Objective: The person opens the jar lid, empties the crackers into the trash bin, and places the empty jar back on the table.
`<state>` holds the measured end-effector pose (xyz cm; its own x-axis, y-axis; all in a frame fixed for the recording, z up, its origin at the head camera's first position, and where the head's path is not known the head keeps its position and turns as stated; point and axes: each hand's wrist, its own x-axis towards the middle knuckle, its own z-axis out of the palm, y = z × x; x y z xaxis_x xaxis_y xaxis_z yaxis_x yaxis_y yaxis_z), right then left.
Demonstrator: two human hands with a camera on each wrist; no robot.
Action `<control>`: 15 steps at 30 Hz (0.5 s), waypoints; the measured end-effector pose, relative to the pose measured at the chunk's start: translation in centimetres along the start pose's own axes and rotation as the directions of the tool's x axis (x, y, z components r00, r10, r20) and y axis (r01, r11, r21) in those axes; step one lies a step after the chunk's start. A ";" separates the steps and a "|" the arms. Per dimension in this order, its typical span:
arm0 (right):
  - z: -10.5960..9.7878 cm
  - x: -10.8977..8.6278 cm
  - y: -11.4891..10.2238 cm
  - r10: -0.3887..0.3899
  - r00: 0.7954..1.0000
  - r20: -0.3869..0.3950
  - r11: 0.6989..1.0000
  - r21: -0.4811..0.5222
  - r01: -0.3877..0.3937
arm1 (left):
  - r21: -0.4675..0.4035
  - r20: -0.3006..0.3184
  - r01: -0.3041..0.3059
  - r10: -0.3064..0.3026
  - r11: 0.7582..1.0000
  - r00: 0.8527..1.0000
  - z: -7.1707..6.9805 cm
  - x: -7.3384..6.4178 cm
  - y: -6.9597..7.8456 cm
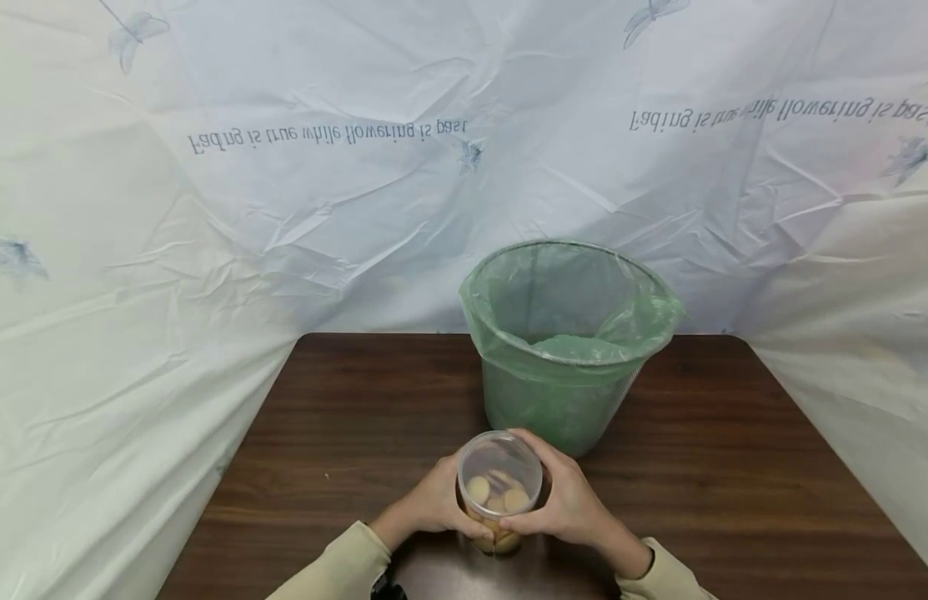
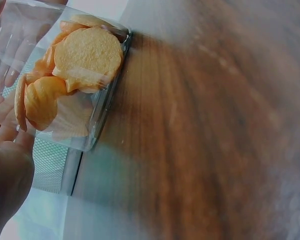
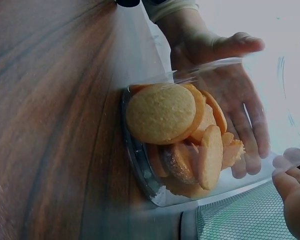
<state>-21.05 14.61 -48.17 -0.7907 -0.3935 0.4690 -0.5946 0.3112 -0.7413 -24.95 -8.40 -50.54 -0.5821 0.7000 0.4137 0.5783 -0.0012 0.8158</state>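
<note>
A clear plastic tub [image 1: 501, 458] with round, golden biscuits [image 1: 497, 502] in its lower part is held over the near part of the table, its top facing up. My left hand [image 1: 437, 500] grips the tub's left side and my right hand [image 1: 572, 502] grips its right side, thumbs along the near wall. In the left wrist view, biscuits [image 2: 87, 57] show through the tub's wall. Several flat biscuits [image 3: 160, 114] lean against each other in the right wrist view, where the left hand [image 3: 230, 100] shows partly through the clear plastic. Whether a lid covers the tub, I cannot tell.
Just beyond the tub stands a mesh wastebasket [image 1: 542, 400] lined with a green plastic bag [image 1: 471, 312]. The dark wooden table [image 1: 343, 417] runs back to a hanging white sheet [image 1: 321, 217] with printed writing, which also hangs at both sides.
</note>
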 end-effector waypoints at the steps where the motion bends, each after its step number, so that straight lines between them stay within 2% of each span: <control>1: 0.0 0.0 0.0 0.002 1.000 0.004 1.000 -0.002 -0.002 | 0.009 -0.002 -0.009 0.009 1.000 1.000 -0.1 0.1 0.5; 3: -0.1 0.1 -0.1 0.004 1.000 0.012 1.000 -0.002 -0.004 | 0.012 -0.001 -0.011 0.011 1.000 1.000 -0.2 0.2 1.5; 15: -1.4 1.2 -3.3 -0.009 0.997 0.073 0.999 0.048 0.005 | 0.017 -0.016 -0.015 0.015 1.000 1.000 -0.2 0.3 1.7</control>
<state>-20.20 14.30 -44.55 -0.7729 -0.4580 0.4392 -0.5908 0.2669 -0.7614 -24.25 -8.38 -48.97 -0.5825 0.6884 0.4323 0.5963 0.0005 0.8027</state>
